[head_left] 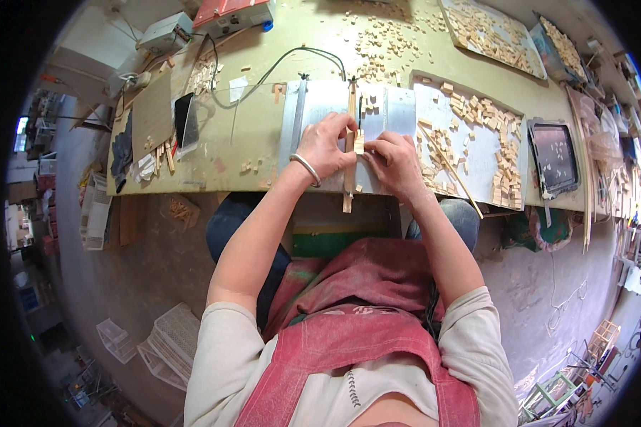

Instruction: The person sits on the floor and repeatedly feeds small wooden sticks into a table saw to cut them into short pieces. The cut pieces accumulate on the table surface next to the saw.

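Observation:
A small pale wooden block (359,141) lies on the metal plate (327,99) in front of me, against the right side of a long narrow wooden strip (349,181). My left hand (323,149), a bangle on its wrist, reaches over the strip; its curled forefinger and thumb close on the block's two ends. From the other side my right hand (397,165) meets the block with bent forefinger and thumb pressed together. Its exact contact is partly hidden. Just beyond the block, a thin dark upright piece (360,112) stands at the slot, with small cut blocks (370,104) beside it.
To the right, a shallow tray (470,146) holds many wooden blocks and a thin stick (452,171). Another block-filled tray (495,39) stands farther back. A black cable (285,53) crosses the table. A phone (184,117) lies left; a dark-rimmed tray (554,156) sits far right.

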{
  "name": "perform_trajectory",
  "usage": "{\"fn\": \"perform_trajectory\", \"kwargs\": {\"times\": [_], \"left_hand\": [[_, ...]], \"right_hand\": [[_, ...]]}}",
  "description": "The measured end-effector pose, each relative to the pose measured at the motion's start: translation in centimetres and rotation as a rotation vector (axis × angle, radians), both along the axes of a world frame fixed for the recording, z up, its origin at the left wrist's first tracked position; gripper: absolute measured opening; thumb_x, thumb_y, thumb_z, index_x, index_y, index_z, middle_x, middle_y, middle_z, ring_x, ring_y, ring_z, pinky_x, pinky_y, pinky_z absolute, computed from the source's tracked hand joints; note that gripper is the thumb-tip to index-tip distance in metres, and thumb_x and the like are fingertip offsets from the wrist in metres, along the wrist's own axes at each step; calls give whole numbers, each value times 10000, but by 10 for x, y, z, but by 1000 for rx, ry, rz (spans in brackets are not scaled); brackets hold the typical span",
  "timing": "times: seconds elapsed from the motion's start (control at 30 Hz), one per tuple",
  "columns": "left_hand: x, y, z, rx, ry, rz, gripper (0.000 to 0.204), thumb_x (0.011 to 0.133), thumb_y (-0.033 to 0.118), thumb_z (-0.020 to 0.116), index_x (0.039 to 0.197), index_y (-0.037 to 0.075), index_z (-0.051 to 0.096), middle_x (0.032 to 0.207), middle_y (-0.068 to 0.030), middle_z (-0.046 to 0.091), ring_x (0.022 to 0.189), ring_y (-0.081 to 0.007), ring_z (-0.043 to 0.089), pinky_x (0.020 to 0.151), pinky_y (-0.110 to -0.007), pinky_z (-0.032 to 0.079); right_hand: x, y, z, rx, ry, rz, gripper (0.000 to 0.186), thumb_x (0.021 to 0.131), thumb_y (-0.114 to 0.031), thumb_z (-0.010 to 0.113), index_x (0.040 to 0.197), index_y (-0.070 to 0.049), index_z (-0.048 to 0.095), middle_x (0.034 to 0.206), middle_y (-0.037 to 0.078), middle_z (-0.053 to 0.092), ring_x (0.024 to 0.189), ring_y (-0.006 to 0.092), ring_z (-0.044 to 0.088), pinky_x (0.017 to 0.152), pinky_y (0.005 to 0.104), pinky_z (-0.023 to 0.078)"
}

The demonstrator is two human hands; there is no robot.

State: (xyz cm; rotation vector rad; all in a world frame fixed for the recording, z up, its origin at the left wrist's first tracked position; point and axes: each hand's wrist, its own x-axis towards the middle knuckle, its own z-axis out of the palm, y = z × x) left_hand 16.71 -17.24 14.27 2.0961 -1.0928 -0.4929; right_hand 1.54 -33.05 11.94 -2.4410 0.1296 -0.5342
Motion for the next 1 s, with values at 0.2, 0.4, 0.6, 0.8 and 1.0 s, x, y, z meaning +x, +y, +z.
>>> {"fn": "perform_trajectory", "kwargs": {"times": [0.2, 0.4, 0.6, 0.8, 1.0], "left_hand": [[8, -8, 1, -6, 2, 19, 395, 741, 218, 810, 1101, 116, 686, 1034, -107, 680, 965, -317, 713, 864, -454, 575], [19, -14, -11, -50, -40, 18, 425, 749, 228, 848, 1125, 112, 688, 960, -82, 623, 847, -258, 648, 791, -402, 563], [28, -20, -11, -31, -54, 15, 444, 742, 209, 851, 1143, 114, 688, 933, -69, 597, 813, -232, 621, 764, -372, 559], [16, -12, 1, 83, -88, -21, 446, 729, 268, 835, 1132, 142, 694, 1060, -104, 654, 986, -313, 670, 893, -444, 550], [-29, 22, 14, 138, -245, -104, 371, 760, 344, 807, 1081, 180, 721, 1186, -92, 672, 1141, -336, 644, 999, -488, 486]], "right_hand": [[9, -6, -1, 3, 5, -22, 106, 903, -132, 814, 1000, -92, 796, 931, 65, 693, 953, 274, 680, 888, 417, 456], [18, -11, 1, 11, 18, -22, 111, 911, -126, 806, 1008, -74, 801, 937, 77, 700, 960, 280, 682, 894, 421, 457], [27, -16, 0, 9, 24, -58, 110, 917, -129, 798, 1014, -78, 802, 938, 83, 711, 946, 277, 693, 885, 422, 473], [12, -20, 5, -12, -26, -201, 105, 928, -125, 769, 1021, -81, 793, 922, 85, 715, 896, 287, 696, 874, 431, 492], [-60, -27, -1, -58, -103, -260, 98, 917, -77, 748, 1007, -61, 780, 913, 97, 722, 857, 309, 682, 851, 430, 500]]}}
